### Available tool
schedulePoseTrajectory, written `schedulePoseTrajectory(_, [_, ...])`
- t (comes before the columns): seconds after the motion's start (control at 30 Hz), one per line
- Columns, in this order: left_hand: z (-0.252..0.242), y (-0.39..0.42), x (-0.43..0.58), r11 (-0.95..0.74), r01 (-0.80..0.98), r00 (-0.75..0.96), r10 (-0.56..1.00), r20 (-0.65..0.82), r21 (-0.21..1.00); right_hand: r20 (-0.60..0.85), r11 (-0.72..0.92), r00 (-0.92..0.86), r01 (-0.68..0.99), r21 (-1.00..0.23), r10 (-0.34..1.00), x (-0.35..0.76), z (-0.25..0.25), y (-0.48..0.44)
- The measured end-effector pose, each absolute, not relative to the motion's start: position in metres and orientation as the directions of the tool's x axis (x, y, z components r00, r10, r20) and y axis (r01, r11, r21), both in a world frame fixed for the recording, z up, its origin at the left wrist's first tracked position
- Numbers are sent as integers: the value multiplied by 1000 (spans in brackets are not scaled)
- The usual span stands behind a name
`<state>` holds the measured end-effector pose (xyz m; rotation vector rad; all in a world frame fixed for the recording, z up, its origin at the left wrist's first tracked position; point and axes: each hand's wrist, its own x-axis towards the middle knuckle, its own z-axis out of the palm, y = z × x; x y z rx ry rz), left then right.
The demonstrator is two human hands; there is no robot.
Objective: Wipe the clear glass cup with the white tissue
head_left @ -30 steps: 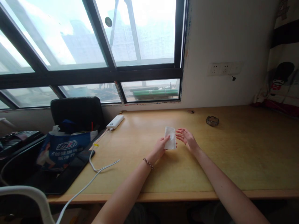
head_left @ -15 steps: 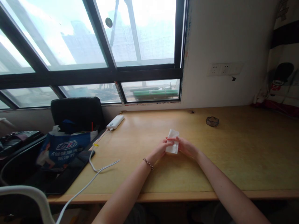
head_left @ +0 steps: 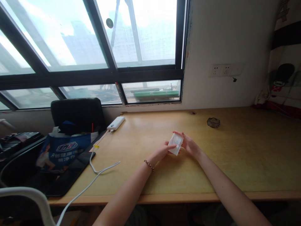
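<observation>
Evidently the left hand (head_left: 163, 150) pinches the white packet (head_left: 176, 143) under its thumb, long axis slanting away and rightward. The right hand (head_left: 191, 147) curves by its right edge, grip unclear

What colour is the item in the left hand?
White; the item shows best in the head view.

Blue bag (head_left: 55, 161), white slogan (head_left: 67, 154) including “健康”, oval logo (head_left: 67, 146) unclear

home, seemingly: desk (head_left: 235, 157) by window (head_left: 145, 34), soldier-print fabric (head_left: 279, 78)
</observation>
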<state>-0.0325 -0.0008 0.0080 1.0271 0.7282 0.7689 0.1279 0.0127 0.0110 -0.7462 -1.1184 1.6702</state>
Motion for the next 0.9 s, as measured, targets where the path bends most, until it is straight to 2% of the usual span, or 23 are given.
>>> schedulePoseTrajectory(0.17, [8, 0, -29, 219, -269, 425, 901, -88, 938, -16, -182, -341, -460, -869, 940, 131, 9, 17])
schedulePoseTrajectory(0.33, [13, -3, -30, 122, -381, 383, 923, 37, 917, -36, -206, -355, -455, -866, 934, 129, 8, 16])
schedulePoseTrajectory(0.57, [7, -2, -28, 238, -336, 524, 851, -29, 911, -52, -272, -458, -429, -861, 887, 126, 11, 12])
schedulePoseTrajectory(0.77, [6, -1, -29, 342, -297, 578, 808, -117, 891, 3, -208, -402, -480, -852, 916, 132, 15, 16])
schedulePoseTrajectory(0.9, [8, -2, -30, 352, -317, 582, 805, -112, 880, 25, -134, -299, -501, -855, 954, 142, 18, 21])
